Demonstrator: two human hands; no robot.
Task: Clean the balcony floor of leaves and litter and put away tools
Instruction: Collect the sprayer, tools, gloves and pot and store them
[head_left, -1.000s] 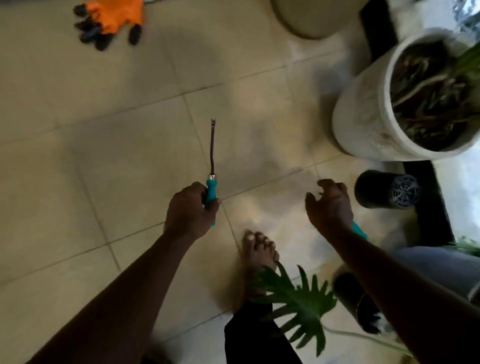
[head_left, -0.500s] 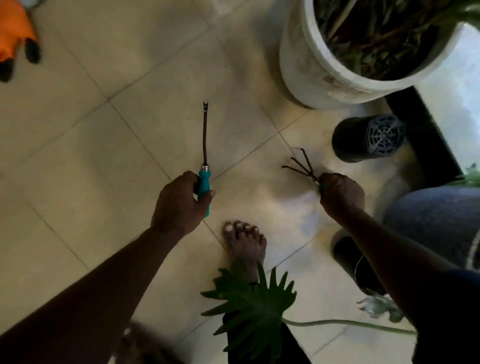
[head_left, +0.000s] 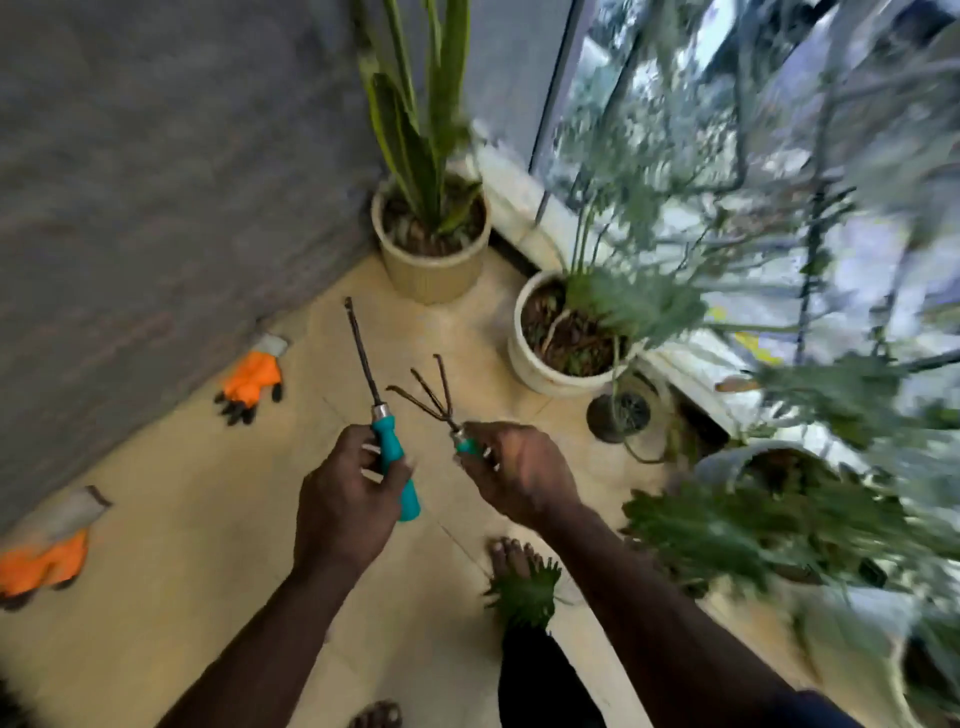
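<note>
— Where are we?
— Tools gathered at frame centre: left hand (head_left: 343, 499) grips the weeder (head_left: 375, 410), right hand (head_left: 514, 467) clasps the hand rake (head_left: 434, 397).
— Next, probably, we stow them; gloves (head_left: 252, 382) remain at left.

Teal tool handles (head_left: 393, 457); orange gloves (head_left: 250, 380); beige floor (head_left: 171, 519).

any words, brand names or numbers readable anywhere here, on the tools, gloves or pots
None can be read.
Teal-handled forked weeder in the left hand: no marking shows.
Teal-handled three-prong hand rake in the right hand: none.
Two orange work gloves with grey cuffs: none visible.
Ribbed beige pot and white round pot: plain, and blurred.
</note>
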